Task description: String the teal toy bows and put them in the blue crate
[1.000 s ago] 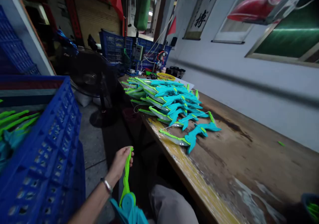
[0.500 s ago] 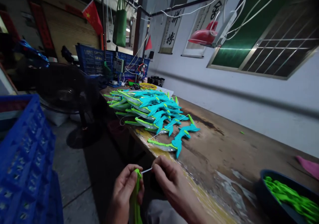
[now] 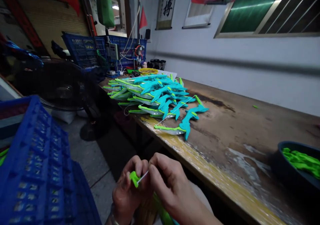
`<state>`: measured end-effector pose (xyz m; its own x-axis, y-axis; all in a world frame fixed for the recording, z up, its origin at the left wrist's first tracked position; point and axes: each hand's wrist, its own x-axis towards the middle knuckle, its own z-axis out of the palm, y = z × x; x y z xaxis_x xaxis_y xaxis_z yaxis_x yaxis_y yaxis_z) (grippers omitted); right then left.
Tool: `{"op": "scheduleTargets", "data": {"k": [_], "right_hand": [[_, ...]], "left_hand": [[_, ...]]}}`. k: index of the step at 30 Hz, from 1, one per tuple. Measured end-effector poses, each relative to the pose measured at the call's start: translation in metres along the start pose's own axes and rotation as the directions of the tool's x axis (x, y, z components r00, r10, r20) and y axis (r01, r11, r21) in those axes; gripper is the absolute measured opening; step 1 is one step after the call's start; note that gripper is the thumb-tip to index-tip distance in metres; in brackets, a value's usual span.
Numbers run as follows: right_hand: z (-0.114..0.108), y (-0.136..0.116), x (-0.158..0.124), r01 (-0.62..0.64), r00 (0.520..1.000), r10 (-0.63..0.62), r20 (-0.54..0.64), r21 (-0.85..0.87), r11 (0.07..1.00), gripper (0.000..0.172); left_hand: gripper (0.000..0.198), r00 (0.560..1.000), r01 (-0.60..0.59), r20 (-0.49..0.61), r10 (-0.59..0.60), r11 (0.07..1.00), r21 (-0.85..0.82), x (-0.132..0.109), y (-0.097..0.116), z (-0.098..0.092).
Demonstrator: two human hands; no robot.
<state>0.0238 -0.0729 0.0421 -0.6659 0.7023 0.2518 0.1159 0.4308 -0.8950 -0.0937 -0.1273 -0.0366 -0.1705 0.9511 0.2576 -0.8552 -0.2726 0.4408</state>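
Note:
My left hand [image 3: 128, 188] grips the tip of a green plastic toy bow [image 3: 134, 178] held low in front of my lap. My right hand [image 3: 166, 181] pinches a thin white string [image 3: 143, 176] right at that green tip, fingers touching the left hand. The rest of the bow runs down between my hands and is mostly hidden. On the wooden table [image 3: 245, 131] lies a pile of several finished teal and green toy bows [image 3: 160, 100], up and to the right of my hands.
A blue plastic crate [image 3: 37, 171] stands at my left. A dark bowl of green plastic parts [image 3: 300, 160] sits on the table at right. A black floor fan [image 3: 65, 91] stands on the floor behind, with blue baskets [image 3: 85, 50] and wiring at the table's far end.
A second ago only my left hand held the bow upright by its limb. My right hand has come in and taken the string at the tip; the view has swung right and down.

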Motion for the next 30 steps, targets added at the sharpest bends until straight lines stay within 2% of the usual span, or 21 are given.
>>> {"op": "scheduleTargets", "data": {"k": [4, 11, 19, 27, 30], "right_hand": [[0.0, -0.002, -0.004, 0.117, 0.992, -0.12, -0.03, -0.078, 0.99, 0.026], [-0.002, 0.003, -0.006, 0.104, 0.993, -0.108, -0.04, -0.098, 0.99, 0.023], [-0.002, 0.008, -0.009, 0.116, 0.99, -0.126, -0.068, -0.126, 0.985, 0.022], [0.004, 0.011, -0.006, 0.201, 0.971, -0.218, -0.1, -0.156, 0.967, 0.016], [0.006, 0.013, -0.006, 0.214, 0.962, -0.239, -0.132, -0.181, 0.96, 0.017]], "left_hand": [[0.025, 1.0, -0.01, -0.007, 0.011, 1.0, 0.011, -0.002, 0.0, 0.0], [0.026, 0.997, -0.004, -0.081, 0.008, 0.999, 0.05, 0.0, -0.002, 0.002], [0.028, 0.995, 0.019, -0.103, -0.013, 0.998, 0.065, -0.001, -0.003, -0.001], [0.027, 0.99, 0.042, -0.132, -0.039, 0.999, 0.015, 0.0, -0.005, -0.002], [0.027, 0.991, 0.04, -0.131, -0.034, 0.998, 0.044, 0.001, -0.005, -0.001]]}}
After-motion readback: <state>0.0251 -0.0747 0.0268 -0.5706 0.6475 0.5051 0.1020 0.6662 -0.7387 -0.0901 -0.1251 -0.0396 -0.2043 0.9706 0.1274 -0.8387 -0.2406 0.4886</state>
